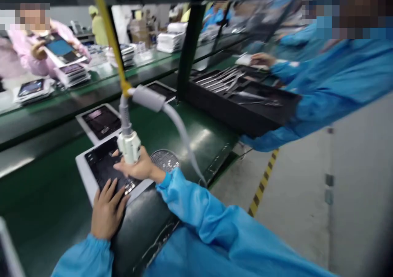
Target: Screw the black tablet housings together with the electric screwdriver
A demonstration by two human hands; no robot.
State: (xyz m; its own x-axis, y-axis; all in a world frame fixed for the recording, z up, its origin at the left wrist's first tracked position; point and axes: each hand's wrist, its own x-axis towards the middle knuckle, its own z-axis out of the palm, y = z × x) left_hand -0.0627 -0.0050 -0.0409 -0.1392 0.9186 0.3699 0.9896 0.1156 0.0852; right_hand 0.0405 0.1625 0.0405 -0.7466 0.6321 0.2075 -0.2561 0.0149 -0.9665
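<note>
A white-framed panel with a dark inside, like an open tablet housing (82, 166), lies on the green bench surface. My left hand (107, 211) rests on its near edge, fingers stretched out over the frame and the dark interior. My right hand (139, 166) is wrapped round a white electric screwdriver (130, 146), held upright above the panel. Its tip is hidden behind my hand, so I cannot tell whether it touches the panel. Just right of my right hand sits a round dish (166, 159) of small metal pieces.
A yellow strap (112, 35) and thick grey cable (181, 125) meet at the screwdriver's top. Another panel (100, 121) lies behind. A black tray (227, 109) holds long strips at right, beside a blue-sleeved co-worker (337, 76). A person in pink (58, 31) handles a device across the bench.
</note>
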